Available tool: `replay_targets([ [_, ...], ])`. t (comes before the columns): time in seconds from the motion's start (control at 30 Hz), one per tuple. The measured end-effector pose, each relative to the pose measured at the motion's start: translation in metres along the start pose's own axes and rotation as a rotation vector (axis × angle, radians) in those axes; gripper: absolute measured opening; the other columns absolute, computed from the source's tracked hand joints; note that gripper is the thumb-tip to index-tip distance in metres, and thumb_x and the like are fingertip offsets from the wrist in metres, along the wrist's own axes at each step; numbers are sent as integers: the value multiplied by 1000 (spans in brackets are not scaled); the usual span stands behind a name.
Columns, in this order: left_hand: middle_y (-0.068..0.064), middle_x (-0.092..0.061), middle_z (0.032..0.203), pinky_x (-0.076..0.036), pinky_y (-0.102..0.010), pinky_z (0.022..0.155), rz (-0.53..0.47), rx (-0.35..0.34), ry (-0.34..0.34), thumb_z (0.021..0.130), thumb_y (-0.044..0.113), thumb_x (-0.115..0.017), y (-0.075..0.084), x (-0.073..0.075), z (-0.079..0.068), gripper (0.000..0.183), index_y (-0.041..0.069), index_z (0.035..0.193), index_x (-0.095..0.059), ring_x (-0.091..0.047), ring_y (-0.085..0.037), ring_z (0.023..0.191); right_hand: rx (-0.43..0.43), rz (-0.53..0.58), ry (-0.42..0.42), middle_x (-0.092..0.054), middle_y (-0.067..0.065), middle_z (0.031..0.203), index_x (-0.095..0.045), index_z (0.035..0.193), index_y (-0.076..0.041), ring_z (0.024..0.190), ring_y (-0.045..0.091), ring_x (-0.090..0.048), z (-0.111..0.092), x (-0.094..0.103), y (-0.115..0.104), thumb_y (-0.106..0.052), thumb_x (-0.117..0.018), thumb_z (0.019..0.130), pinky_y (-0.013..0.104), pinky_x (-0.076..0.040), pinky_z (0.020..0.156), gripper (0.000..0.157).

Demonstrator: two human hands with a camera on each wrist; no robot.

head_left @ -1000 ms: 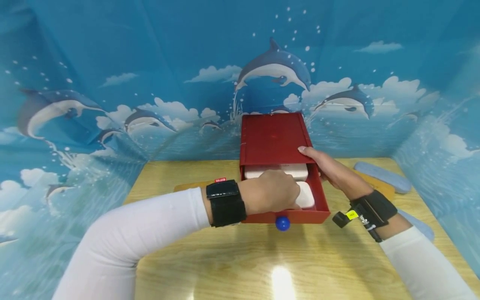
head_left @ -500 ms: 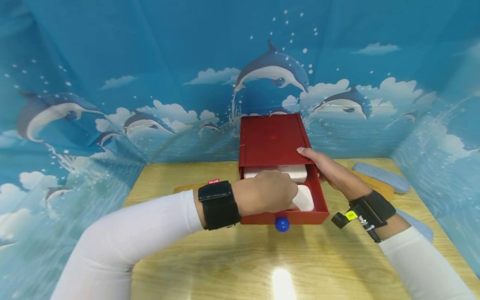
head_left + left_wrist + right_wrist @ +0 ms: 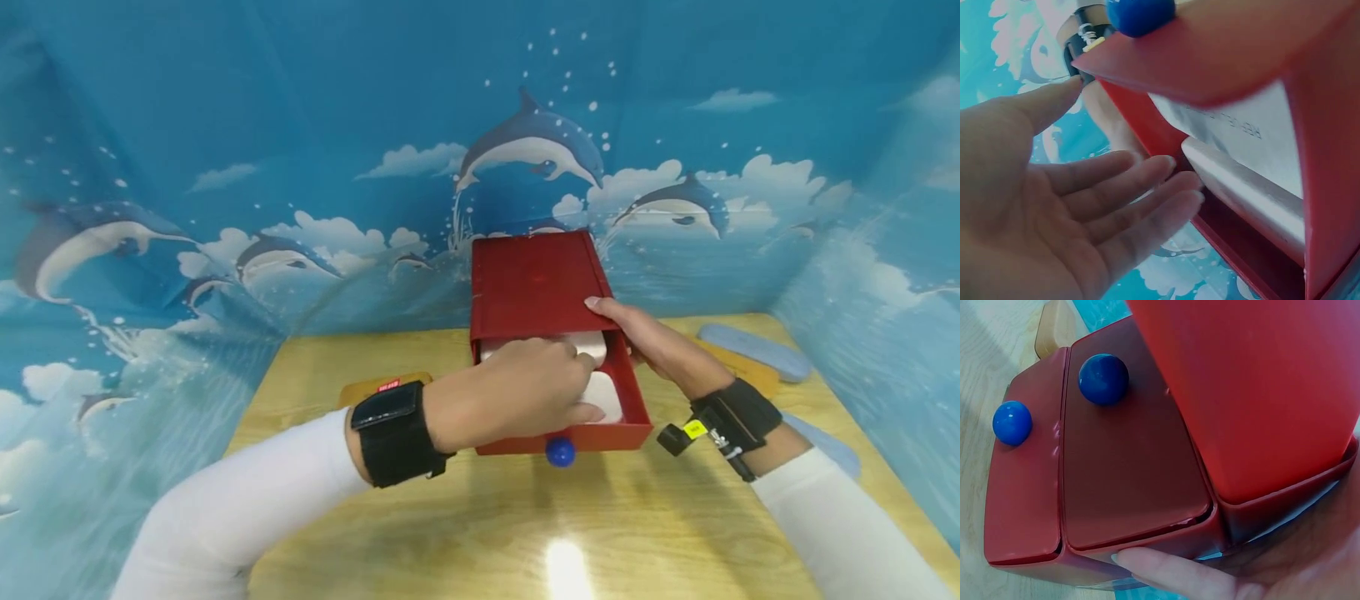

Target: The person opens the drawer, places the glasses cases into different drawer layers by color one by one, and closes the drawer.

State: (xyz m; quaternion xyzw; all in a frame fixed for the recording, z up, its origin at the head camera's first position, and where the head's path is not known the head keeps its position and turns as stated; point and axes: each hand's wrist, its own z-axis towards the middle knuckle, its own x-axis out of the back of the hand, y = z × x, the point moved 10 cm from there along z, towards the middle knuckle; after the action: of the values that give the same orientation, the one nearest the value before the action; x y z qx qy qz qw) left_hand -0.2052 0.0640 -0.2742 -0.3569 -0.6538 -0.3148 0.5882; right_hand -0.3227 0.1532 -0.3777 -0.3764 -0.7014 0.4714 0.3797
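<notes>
While left hand (image 3: 517, 387) overhangs drawer (image 3: 609, 438), right (image 3: 660, 343) touches cabinet (image 3: 536, 283)

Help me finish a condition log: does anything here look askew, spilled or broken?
Nothing stands out. The red box has its top drawer open, but the left hand is at it and the right hand holds the box; no spill or break shows.

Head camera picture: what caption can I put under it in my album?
Left hand over an open drawer, right hand on the red box, dolphins behind.
</notes>
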Motion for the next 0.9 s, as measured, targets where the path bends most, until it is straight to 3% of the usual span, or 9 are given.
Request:
replay_targets([
  [0.2, 6, -59, 85, -45, -14, 66, -92, -131, 218, 92, 45, -58, 11, 17, -14, 42, 10, 116, -61, -51, -1, 71, -3, 5, -11, -62, 10, 111, -42, 132, -12, 90, 28, -64, 4, -3, 0, -63, -39, 94, 50, -54, 72, 64],
  [0.4, 6, -64, 100, -42, -12, 78, -261, -243, 296, 95, 37, -56, 23, 18, -26, 36, 11, 119, -61, -52, 4, 83, -9, -7, 1, -63, 11, 106, -41, 130, -9, 86, 26, -64, 3, 0, 2, -63, -39, 94, 47, -54, 70, 65],
  [0.53, 5, -63, 113, -40, -11, 85, -403, -299, 260, 97, 37, -54, 32, 15, -34, 36, 13, 122, -60, -51, 7, 94, -5, 2, 5, -59, 15, 112, -39, 131, -8, 89, 27, -64, 3, 1, 3, -62, -39, 94, 48, -54, 72, 65],
  [0.73, 10, -63, 100, -44, -10, 74, -657, -405, 141, 96, 27, -57, 42, 1, -41, 29, 12, 121, -60, -51, 11, 78, -7, -12, 11, -59, 16, 110, -39, 131, -8, 89, 28, -64, 3, 1, 1, -63, -38, 94, 48, -54, 72, 66],
  [0.9, 15, -63, 100, -46, -12, 76, -780, -420, 8, 95, 25, -58, 46, -17, -44, 24, 16, 117, -62, -54, 10, 82, -11, -18, 7, -59, 16, 109, -40, 131, -7, 88, 28, -64, 2, -1, 2, -63, -38, 94, 47, -54, 72, 67],
])
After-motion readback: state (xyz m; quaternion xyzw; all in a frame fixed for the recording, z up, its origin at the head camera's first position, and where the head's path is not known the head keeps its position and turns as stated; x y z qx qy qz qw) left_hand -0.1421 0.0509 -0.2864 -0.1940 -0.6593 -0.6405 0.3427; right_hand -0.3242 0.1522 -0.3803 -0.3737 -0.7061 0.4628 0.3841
